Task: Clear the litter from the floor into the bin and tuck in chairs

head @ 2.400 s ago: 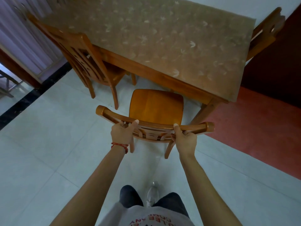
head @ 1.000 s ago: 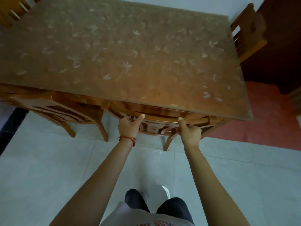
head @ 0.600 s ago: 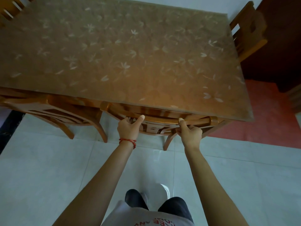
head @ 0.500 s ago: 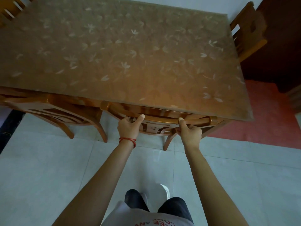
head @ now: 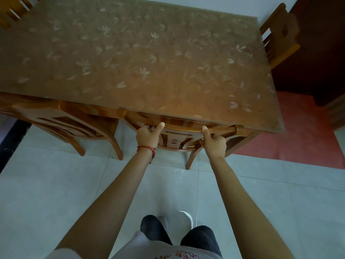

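- Now the chair [head: 179, 136] stands pushed in against the near edge of the table [head: 130, 58], its seat gone from sight beneath the tabletop; a couple of seconds back that seat stood clear of the table, out on the floor.
- Over the last half second nothing has shifted, so the push looks finished.
- Both hands are wrapped around the chair's top rail, at the table's near edge: the left hand [head: 147, 136] with thumb laid along the rail, the right hand [head: 214, 143] likewise.
- Left of it, a second chair [head: 61, 126] sits tucked at the same edge.
- No litter shows on the floor [head: 56, 184] near the table; letting go seems next.
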`<action>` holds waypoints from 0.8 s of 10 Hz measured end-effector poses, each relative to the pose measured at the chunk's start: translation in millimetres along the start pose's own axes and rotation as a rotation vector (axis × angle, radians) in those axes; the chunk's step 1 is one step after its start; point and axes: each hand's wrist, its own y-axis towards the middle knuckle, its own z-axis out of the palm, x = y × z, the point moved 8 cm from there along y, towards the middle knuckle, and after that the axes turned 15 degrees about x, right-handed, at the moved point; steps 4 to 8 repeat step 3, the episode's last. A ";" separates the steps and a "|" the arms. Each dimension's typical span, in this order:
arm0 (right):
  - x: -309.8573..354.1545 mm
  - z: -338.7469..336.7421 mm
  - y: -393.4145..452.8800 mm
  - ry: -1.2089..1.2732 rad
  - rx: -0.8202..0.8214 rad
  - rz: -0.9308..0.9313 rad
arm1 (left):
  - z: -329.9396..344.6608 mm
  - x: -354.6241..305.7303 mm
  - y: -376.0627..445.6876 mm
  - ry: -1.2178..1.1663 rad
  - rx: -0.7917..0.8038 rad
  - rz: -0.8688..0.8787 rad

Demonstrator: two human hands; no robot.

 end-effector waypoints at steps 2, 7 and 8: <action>1.1 -0.8 -19.1 -0.152 0.055 -0.069 | -1.9 1.6 -12.6 0.171 0.045 0.008; 6.0 -2.1 -38.3 -0.261 0.056 -0.144 | -1.3 5.4 -21.8 0.268 0.063 0.061; 6.0 -2.1 -38.3 -0.261 0.056 -0.144 | -1.3 5.4 -21.8 0.268 0.063 0.061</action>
